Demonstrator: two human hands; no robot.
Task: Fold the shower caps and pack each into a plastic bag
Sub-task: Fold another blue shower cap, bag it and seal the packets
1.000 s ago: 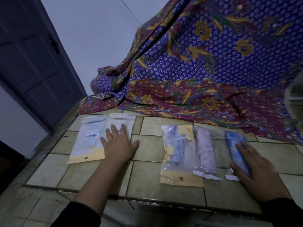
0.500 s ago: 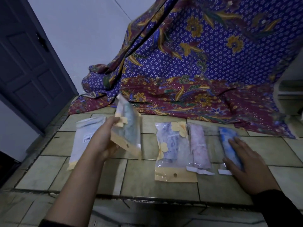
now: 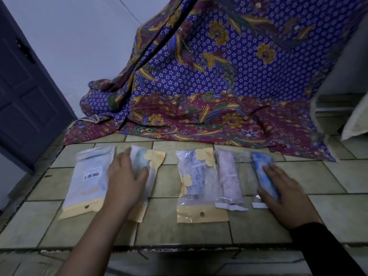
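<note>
The task is judged to be near its end, at the laying-out and flattening step: five packed bags are ranged in a row on the tiled bench (image 3: 328, 216). The left hand (image 3: 127, 180) is laid on the flowered bag (image 3: 153, 158), second from the left, its grip wide, with fingers spread flat and nothing clasped. The right hand (image 3: 286, 196) is rested on the blue-cap bag (image 3: 260, 166) at the right end, its grip likewise wide, with fingers straight along the packet. The barcoded bag (image 3: 87, 176) lies just left of the left hand, and the middle bag (image 3: 197, 182) and the pink-cap bag (image 3: 231, 182) lie between the hands, the pink one overlapping its neighbour's edge. For the next move, air would probably need to be pressed out and the white flaps at the near ends of the two right-hand bags sealed. No loose cap is seen. The left hand is blurred, so its fingertips are hard to make out, and most of the flowered bag is covered by it. The contents of the barcoded bag cannot be told through its pale face. Whether any flap is closed cannot be told. The far part of the bench is hidden under a patterned cloth (image 3: 219, 76).
</note>
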